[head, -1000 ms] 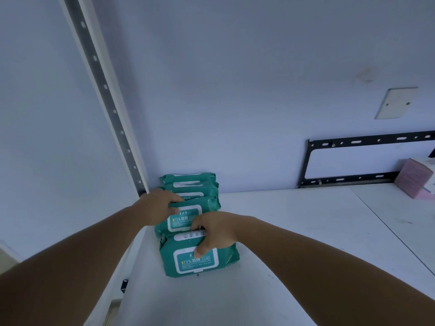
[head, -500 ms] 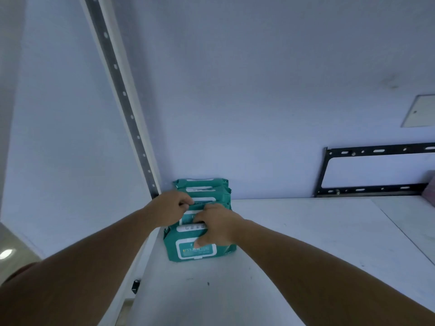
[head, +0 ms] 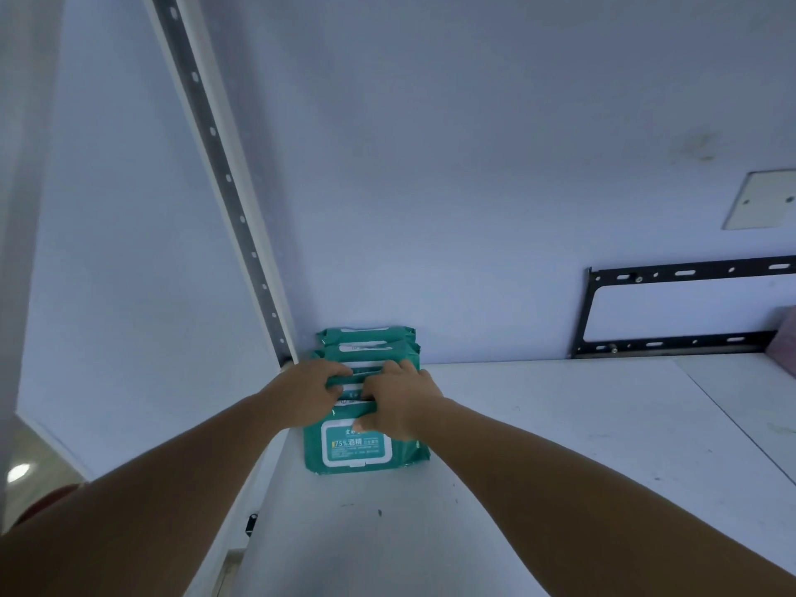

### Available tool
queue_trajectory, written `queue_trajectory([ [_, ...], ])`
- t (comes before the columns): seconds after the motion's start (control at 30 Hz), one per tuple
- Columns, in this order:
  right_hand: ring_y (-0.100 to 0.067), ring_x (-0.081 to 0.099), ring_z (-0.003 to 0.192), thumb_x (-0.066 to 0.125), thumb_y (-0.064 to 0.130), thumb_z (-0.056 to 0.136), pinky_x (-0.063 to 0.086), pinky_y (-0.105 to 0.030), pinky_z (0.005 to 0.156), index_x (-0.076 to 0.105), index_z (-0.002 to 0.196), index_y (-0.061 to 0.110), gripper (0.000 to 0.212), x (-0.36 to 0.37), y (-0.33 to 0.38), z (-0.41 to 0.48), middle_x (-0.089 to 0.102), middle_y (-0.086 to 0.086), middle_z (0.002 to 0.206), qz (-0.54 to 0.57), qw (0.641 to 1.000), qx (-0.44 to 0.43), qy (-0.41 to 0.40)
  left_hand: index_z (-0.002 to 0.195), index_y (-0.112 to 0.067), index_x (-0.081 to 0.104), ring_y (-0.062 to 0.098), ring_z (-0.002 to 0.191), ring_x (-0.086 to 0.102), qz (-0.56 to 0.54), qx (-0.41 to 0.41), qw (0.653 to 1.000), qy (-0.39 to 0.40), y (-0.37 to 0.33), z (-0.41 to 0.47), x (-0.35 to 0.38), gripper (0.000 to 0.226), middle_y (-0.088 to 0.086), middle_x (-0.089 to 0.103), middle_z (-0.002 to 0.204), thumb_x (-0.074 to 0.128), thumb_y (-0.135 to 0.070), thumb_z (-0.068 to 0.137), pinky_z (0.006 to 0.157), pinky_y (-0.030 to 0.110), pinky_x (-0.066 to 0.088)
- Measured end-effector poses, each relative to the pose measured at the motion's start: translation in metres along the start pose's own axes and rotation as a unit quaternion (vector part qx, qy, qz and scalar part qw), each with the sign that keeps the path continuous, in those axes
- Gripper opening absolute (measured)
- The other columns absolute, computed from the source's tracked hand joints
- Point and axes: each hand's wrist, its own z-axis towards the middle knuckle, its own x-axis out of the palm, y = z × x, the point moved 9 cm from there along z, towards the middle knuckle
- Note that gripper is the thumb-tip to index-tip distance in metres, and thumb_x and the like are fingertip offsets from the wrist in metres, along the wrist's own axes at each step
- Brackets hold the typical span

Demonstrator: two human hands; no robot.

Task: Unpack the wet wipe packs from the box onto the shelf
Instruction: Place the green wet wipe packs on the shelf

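Several teal wet wipe packs stand in a row (head: 366, 346) in the back left corner of the white shelf (head: 538, 445), leaning toward the wall. The front pack (head: 357, 450) shows its white label. My left hand (head: 308, 392) grips the left side of the middle packs. My right hand (head: 398, 402) presses on the tops of the front packs, its thumb on the front pack's face. The box is out of view.
A slotted metal upright (head: 215, 165) runs up the wall at the left of the packs. A black wall bracket (head: 680, 312) sits at the back right, with a pink object (head: 786, 338) at the right edge and a white wall plate (head: 762, 204) above.
Both hands have pushed the leaning front packs back toward the wall, closing up the row. The camera has tilted and shifted left, so the pink object is nearly out of view.
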Motion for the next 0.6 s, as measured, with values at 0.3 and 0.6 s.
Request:
queue_trajectory([
  [0.3, -0.025, 0.046, 0.119, 0.058, 0.059, 0.087, 0.042, -0.046, 0.102, 0.054, 0.127, 0.022, 0.054, -0.013, -0.010, -0.038, 0.053, -0.004, 0.127, -0.042, 0.998, -0.029, -0.047, 0.126, -0.034, 0.063, 0.009, 0.109, 0.056, 0.006, 0.058, 0.997, -0.060, -0.039, -0.027, -0.023, 0.037, -0.011, 0.061, 0.127, 0.064, -0.041, 0.090, 0.100, 0.033, 0.049],
  [0.6, -0.024, 0.053, 0.114, 0.060, 0.050, 0.093, 0.049, -0.041, 0.096, 0.056, 0.130, 0.019, 0.049, -0.041, -0.054, -0.128, 0.059, -0.004, 0.121, 0.027, 0.999, 0.007, -0.038, 0.121, -0.028, 0.067, 0.003, 0.106, 0.061, -0.070, 0.122, 0.990, -0.013, -0.109, -0.054, -0.024, 0.030, -0.013, 0.067, 0.119, 0.065, -0.035, 0.092, 0.099, 0.028, 0.051],
])
